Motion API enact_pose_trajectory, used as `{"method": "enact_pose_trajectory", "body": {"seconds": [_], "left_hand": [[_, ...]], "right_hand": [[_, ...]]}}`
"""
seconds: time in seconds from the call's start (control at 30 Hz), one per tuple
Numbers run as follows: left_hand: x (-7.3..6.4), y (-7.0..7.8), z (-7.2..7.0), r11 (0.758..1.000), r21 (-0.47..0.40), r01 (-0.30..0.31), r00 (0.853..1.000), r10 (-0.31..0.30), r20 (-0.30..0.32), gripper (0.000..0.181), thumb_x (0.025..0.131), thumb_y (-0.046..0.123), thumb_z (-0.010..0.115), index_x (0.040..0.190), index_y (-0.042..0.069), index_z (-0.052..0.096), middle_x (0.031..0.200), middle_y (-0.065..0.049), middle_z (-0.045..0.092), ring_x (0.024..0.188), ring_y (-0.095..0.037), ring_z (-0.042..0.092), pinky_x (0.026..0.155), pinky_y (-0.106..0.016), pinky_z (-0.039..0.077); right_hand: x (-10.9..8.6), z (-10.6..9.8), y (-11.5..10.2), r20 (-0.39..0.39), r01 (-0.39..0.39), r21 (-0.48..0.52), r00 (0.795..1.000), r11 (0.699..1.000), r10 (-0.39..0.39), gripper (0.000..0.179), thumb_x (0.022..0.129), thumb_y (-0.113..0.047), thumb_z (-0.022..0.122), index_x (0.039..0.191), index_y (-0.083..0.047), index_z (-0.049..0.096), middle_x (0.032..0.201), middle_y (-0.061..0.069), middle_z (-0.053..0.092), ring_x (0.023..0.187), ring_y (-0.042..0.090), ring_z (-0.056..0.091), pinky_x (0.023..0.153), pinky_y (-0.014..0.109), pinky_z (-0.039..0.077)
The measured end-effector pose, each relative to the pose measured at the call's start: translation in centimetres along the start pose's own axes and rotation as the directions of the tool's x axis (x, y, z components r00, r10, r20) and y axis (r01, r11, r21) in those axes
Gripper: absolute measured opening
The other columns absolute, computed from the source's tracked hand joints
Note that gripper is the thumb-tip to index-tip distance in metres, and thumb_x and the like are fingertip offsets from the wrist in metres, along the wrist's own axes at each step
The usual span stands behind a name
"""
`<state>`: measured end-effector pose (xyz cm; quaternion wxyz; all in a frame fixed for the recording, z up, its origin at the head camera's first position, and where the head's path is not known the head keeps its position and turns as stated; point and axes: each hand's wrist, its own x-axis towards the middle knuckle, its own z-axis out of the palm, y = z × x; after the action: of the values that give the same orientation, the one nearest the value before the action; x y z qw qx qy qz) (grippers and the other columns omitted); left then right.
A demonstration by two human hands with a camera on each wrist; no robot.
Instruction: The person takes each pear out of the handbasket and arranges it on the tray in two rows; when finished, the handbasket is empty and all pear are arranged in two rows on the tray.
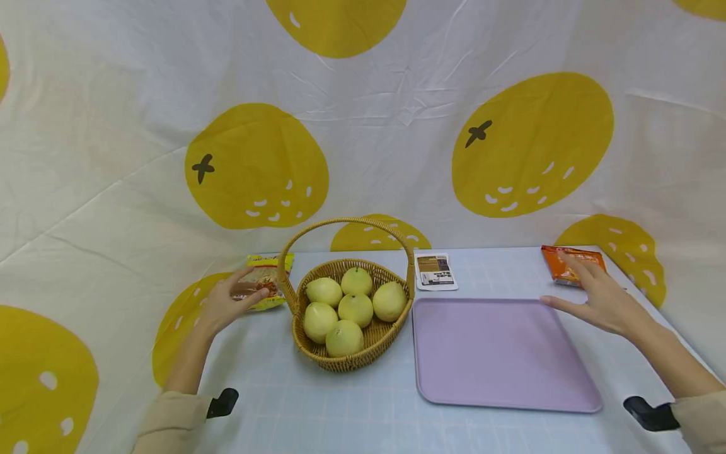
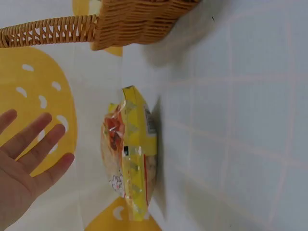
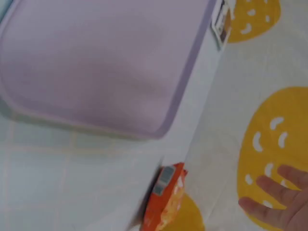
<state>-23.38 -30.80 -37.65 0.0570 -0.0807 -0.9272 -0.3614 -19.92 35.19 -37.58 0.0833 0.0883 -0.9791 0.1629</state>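
My left hand hovers by a yellow food packet with spread, relaxed fingers. In the left wrist view a gap shows between the fingers and that packet. Over on the right, my right hand is held in the air beside an orange-red snack packet, its fingers spread and holding nothing. The right wrist view also has the orange packet lying on the table, apart from the fingers. Between the hands stand a wicker basket of several yellow-green pears and a flat lilac tray.
Behind the tray, near the table's back edge, lies a white packet with a brown and black label. The basket's tall arched handle rises above the fruit. A white curtain with yellow fruit prints hangs behind the pale checked table.
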Motion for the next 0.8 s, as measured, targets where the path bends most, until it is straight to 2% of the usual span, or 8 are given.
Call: {"method": "enact_pose_trajectory", "body": {"seconds": [0.1,0.2,0.27,0.4,0.53,0.57,0.67,0.8], "left_hand": [[0.0,-0.1,1.0,0.985,-0.173,-0.001,1.000,0.003,0.012,0.065,0.092,0.030,0.062,0.145,0.005,0.035,0.123,-0.025,0.058,0.112,-0.038,0.055,0.084,-0.040,0.050],[0.1,-0.4,2.4,0.947,-0.320,0.002,1.000,0.004,0.019,0.062,0.093,0.021,0.061,0.144,0.001,0.033,0.128,-0.030,0.051,0.115,-0.040,0.052,0.081,-0.026,0.050],[0.2,-0.7,3.5,0.917,-0.400,0.013,1.000,-0.004,0.023,0.061,0.093,0.017,0.060,0.145,-0.001,0.032,0.131,-0.032,0.047,0.116,-0.037,0.052,0.082,-0.023,0.050],[0.4,-1.3,5.5,0.855,-0.515,0.052,0.999,-0.047,0.023,0.061,0.093,0.011,0.060,0.145,-0.002,0.031,0.134,-0.031,0.043,0.107,-0.016,0.056,0.086,-0.030,0.051],[0.4,-1.8,6.7,0.774,-0.626,0.097,0.995,-0.092,0.041,0.062,0.093,0.007,0.058,0.146,0.000,0.028,0.137,-0.027,0.038,0.099,0.000,0.056,0.090,-0.038,0.049],[0.3,-1.9,6.9,0.755,-0.648,0.104,0.994,-0.096,0.047,0.062,0.093,0.006,0.057,0.147,0.000,0.027,0.138,-0.027,0.037,0.098,0.001,0.056,0.091,-0.039,0.048],[0.3,-2.2,7.4,0.719,-0.683,0.130,0.992,-0.101,0.082,0.063,0.093,0.002,0.054,0.148,0.001,0.024,0.141,-0.028,0.033,0.100,-0.002,0.056,0.094,-0.044,0.045],[0.0,-2.3,7.9,0.700,-0.694,0.169,0.985,-0.101,0.139,0.066,0.092,-0.001,0.052,0.149,0.002,0.020,0.145,-0.030,0.028,0.114,-0.019,0.052,0.097,-0.048,0.042]], "right_hand": [[0.2,0.6,-1.6,-0.005,0.076,0.115,0.997,0.990,-0.076,0.096,0.078,-0.043,0.074,0.148,-0.002,0.023,0.135,0.035,0.037,0.111,0.054,0.042,0.077,0.072,0.037],[0.4,1.5,-3.2,-0.053,0.175,0.183,0.984,0.967,-0.168,0.088,0.076,-0.036,0.078,0.143,0.000,0.034,0.132,0.030,0.046,0.106,0.048,0.051,0.073,0.065,0.045],[0.5,1.9,-4.3,-0.057,0.217,0.219,0.976,0.951,-0.210,0.084,0.076,-0.034,0.078,0.140,0.001,0.038,0.132,0.028,0.047,0.104,0.046,0.053,0.072,0.062,0.047],[1.1,2.8,-6.2,-0.029,0.244,0.258,0.969,0.935,-0.245,0.082,0.076,-0.036,0.078,0.139,-0.001,0.041,0.133,0.024,0.048,0.108,0.043,0.053,0.079,0.061,0.047],[1.6,3.8,-8.1,-0.009,0.272,0.311,0.959,0.911,-0.283,0.081,0.075,-0.038,0.079,0.138,-0.003,0.043,0.134,0.021,0.049,0.110,0.041,0.053,0.081,0.057,0.048],[1.7,4.0,-8.6,-0.006,0.284,0.325,0.954,0.902,-0.299,0.080,0.075,-0.037,0.079,0.138,-0.003,0.044,0.134,0.020,0.049,0.110,0.041,0.053,0.081,0.055,0.049],[1.9,4.6,-9.8,-0.010,0.333,0.356,0.936,0.873,-0.353,0.078,0.073,-0.036,0.080,0.135,-0.003,0.047,0.133,0.018,0.051,0.109,0.039,0.055,0.079,0.052,0.050],[2.4,5.1,-11.4,0.001,0.379,0.385,0.912,0.842,-0.411,0.077,0.072,-0.035,0.081,0.134,-0.003,0.048,0.133,0.017,0.052,0.108,0.035,0.056,0.079,0.049,0.052]]}}
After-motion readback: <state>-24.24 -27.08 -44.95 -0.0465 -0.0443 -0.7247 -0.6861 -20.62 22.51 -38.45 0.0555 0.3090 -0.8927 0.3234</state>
